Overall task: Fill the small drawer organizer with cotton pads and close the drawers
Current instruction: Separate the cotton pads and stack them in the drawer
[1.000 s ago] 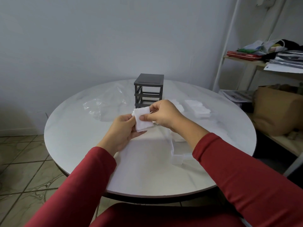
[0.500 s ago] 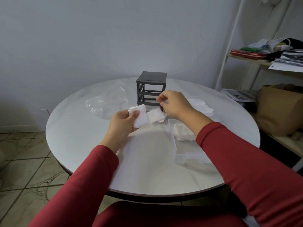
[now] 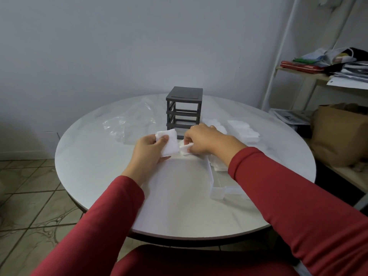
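Round white surface [image 3: 95, 176] is being worked at its middle, where a cotton pad stack [image 3: 169, 144] is being gripped by the left hand [image 3: 148, 155] and one pad [image 3: 186, 150] is being pinched by the right hand [image 3: 205, 139], just before the organizer frame [image 3: 184, 110], open room lying toward the near rim.

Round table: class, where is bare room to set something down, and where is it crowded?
Bare marble lies on the table left of the left hand, this side of the plastic bag, and between the sleeves at the near rim. Crowded: right of the organizer frame, where loose cotton pads, the clear drawer and the right hand sit.
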